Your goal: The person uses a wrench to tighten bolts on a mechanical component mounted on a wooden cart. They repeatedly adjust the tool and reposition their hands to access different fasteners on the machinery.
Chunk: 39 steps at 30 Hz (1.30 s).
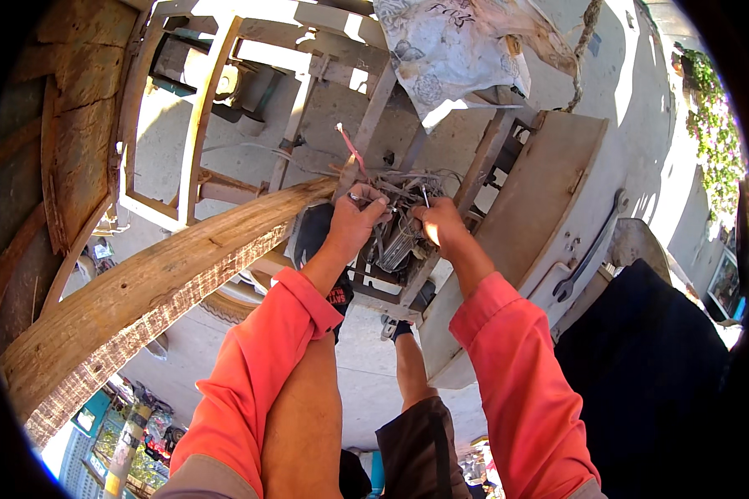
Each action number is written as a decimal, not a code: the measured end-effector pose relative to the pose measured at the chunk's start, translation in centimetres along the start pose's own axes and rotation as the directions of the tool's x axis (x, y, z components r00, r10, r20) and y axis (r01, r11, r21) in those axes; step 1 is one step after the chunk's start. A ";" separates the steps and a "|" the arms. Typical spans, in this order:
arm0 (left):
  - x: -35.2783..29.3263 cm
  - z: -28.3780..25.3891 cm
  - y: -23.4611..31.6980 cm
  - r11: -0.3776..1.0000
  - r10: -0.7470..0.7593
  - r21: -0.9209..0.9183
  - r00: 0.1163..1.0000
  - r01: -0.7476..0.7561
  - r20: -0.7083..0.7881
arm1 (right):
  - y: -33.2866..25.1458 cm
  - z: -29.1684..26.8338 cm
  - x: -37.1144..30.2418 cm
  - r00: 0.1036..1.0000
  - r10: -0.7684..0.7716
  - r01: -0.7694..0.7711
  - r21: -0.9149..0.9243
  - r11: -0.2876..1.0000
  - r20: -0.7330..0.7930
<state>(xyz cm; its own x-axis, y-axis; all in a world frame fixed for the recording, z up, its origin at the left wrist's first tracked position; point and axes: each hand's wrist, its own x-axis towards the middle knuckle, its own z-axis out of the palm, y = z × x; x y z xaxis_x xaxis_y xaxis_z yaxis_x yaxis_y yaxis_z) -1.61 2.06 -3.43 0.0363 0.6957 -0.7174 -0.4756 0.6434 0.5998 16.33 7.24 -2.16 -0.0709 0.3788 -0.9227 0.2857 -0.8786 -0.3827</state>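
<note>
Both my hands are close together over a small grimy mechanism with metal fins and a tangle of wires, set in a metal frame. My left hand is closed in a pinch at its left side; what sits between thumb and finger is too small to make out. On the right side, my right hand is closed around a slim, shiny metal tool that sticks up past the fingers. Its kind cannot be told. A red wire rises just beyond my left hand.
A thick wooden beam slants in from the left. Beyond lies the bare metal frame, with a printed white sheet over it. At right, a large open-ended wrench rests on a grey metal box. Dark cloth lies nearby.
</note>
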 end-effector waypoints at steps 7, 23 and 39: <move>-0.3 0.6 -0.3 0.998 -0.047 -0.043 0.997 0.044 -0.063 | -0.8 0.4 -0.8 0.999 0.012 -0.010 0.050 0.999 -0.036; -0.5 1.4 0.3 0.995 -0.036 -0.093 0.996 0.029 -0.080 | -0.8 0.3 -0.9 0.999 0.000 -0.001 -0.042 0.999 -0.032; -0.7 2.1 -0.8 0.952 -0.209 -0.257 0.967 0.167 -0.146 | 1.6 0.3 0.5 0.991 -0.125 0.117 -0.142 0.983 -0.046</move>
<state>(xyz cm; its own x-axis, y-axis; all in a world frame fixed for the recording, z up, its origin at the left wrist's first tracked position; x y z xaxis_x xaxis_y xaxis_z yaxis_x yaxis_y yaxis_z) 0.60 1.73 -2.62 0.0062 0.4912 -0.8710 -0.6726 0.6466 0.3599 16.45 5.96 -3.19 -0.0618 0.4988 -0.8645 0.4080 -0.7779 -0.4780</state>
